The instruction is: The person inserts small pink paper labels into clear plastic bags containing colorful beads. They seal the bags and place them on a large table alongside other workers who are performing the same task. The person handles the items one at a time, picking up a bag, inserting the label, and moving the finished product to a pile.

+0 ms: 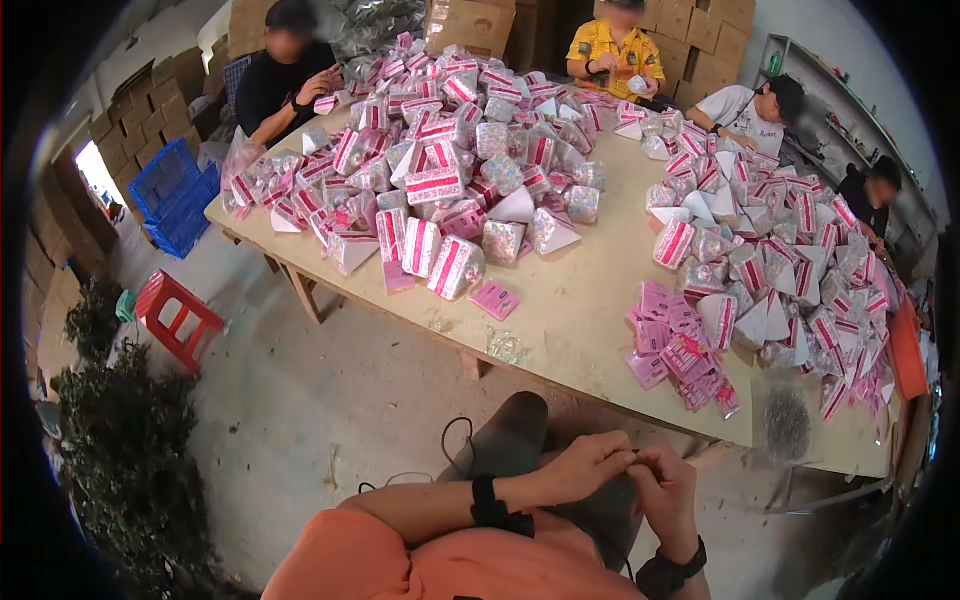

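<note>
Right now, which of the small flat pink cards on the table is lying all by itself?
The single pink card at the front edge of the left heap, flat on bare tabletop. The other loose pink cards lie stacked together beside the right heap.

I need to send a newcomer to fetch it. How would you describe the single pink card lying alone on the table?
Start at the big pale wooden table heaped with pink-and-white packets. Below the left heap, toward the table's near edge, the pink card lies flat on bare wood. Unlike the pink card stack by the right heap, it lies singly, apart from both piles.
</note>
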Tool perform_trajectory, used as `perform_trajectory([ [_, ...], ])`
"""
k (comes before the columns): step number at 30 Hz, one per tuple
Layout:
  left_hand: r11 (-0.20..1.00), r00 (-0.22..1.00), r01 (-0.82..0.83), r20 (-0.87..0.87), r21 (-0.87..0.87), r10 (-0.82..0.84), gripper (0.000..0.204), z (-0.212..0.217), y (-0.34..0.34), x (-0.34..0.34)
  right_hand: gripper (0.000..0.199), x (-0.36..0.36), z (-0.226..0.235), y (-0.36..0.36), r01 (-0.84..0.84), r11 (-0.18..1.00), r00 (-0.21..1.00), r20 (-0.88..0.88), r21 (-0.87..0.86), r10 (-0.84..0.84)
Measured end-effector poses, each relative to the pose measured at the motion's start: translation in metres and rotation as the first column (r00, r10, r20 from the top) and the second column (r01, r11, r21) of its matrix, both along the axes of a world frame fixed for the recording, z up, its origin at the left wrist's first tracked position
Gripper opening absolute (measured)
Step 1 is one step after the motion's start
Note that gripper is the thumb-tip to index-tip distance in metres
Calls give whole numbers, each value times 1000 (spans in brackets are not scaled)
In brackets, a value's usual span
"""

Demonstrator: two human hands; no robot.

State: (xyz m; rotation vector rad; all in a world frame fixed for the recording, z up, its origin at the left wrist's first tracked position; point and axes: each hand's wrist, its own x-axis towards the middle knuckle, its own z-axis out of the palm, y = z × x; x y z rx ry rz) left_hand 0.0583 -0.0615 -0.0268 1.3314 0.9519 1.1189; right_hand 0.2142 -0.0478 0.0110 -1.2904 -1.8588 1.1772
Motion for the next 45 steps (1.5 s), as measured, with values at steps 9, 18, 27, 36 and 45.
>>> perform_trajectory([
  [9,991,990,29,139,-129,-11,22,8,6,0,9,-3,0,13,-218,804,965,244,554,94],
  [18,996,993,74,-86,-42,-77,21,12,32,5,17,16,1,31,-289,736,928,367,612,59],
  [27,973,901,105,-434,205,-6,13,78,99,5,15,58,-3,38,203,971,960,-223,126,-171],
  [36,790,589,219,-723,572,360,22,71,246,83,16,84,-19,42,253,954,882,-368,-161,-296],
  [45,865,504,277,-830,419,241,29,34,266,88,15,116,-29,29,304,907,801,-437,-290,-408],
])
